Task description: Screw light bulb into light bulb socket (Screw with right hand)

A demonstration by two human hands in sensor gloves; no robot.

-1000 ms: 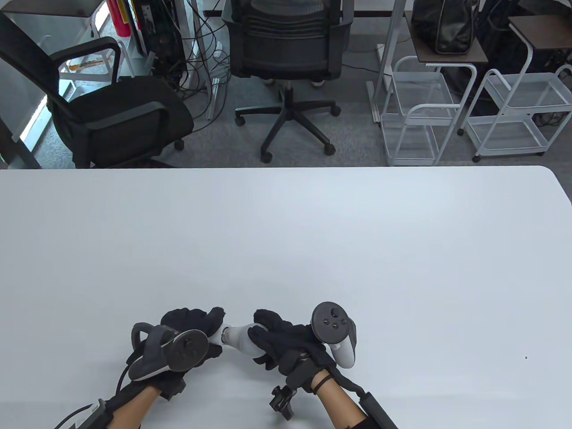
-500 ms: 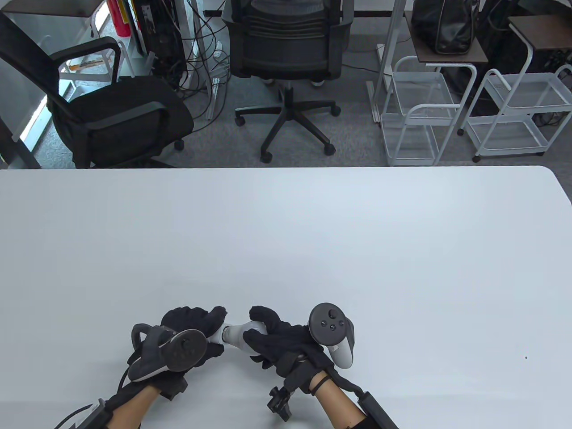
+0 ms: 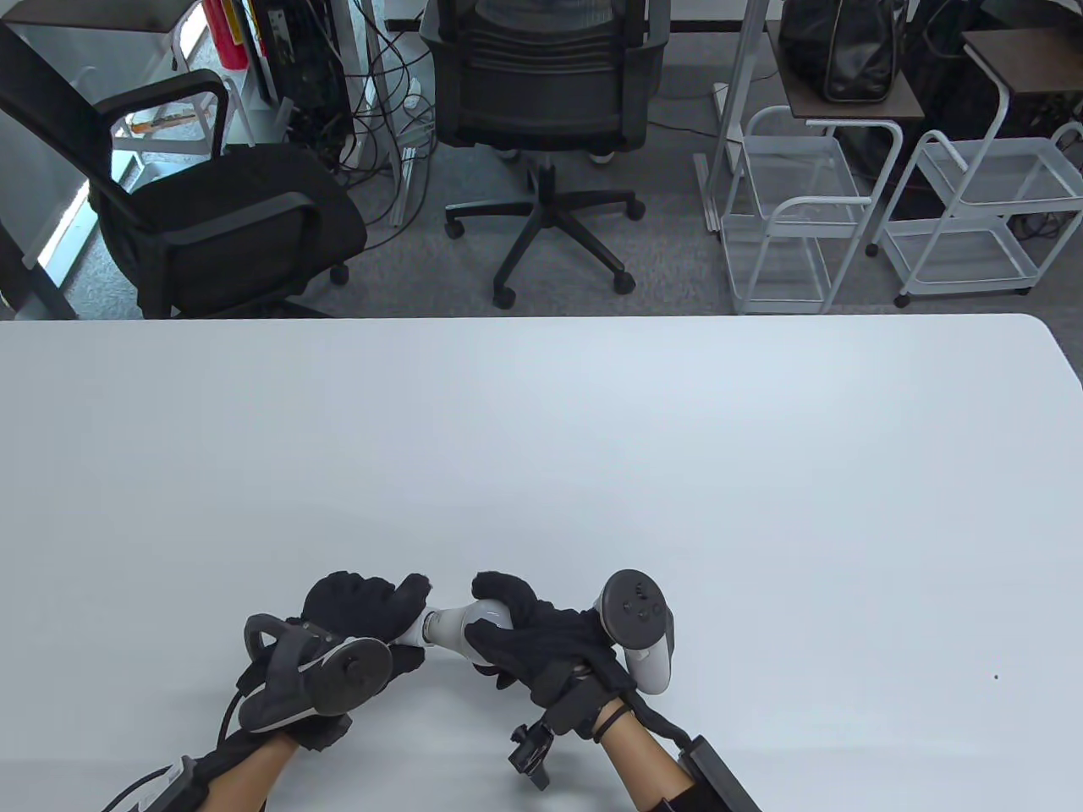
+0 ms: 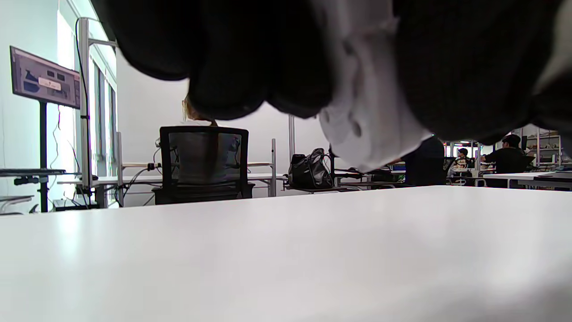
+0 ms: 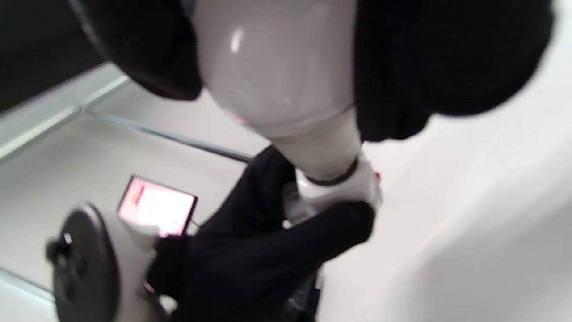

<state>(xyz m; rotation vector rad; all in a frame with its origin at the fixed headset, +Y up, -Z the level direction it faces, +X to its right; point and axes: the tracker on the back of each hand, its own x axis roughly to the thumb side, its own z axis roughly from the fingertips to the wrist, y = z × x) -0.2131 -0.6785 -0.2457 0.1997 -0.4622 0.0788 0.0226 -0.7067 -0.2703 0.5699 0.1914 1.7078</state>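
A white light bulb (image 3: pixel 457 624) lies on its side between my hands, near the table's front edge. Its base sits in a white socket (image 3: pixel 412 633). My left hand (image 3: pixel 365 611) grips the socket, mostly hiding it. My right hand (image 3: pixel 523 628) grips the bulb's round glass end, fingers wrapped over it. In the right wrist view the bulb (image 5: pixel 286 76) fills the top, its neck entering the socket (image 5: pixel 336 191) held by left-hand fingers (image 5: pixel 268 250). In the left wrist view the socket's end (image 4: pixel 362 120) hangs just above the table.
The white table (image 3: pixel 541 440) stretches far beyond the hands. Past its far edge stand two black office chairs (image 3: pixel 541 93) and white wire carts (image 3: pixel 787 211) on the floor.
My right hand has rolled on the bulb, its tracker shifting up and left. The bulb and both hands have moved slightly up. The left hand keeps its hold on the socket.
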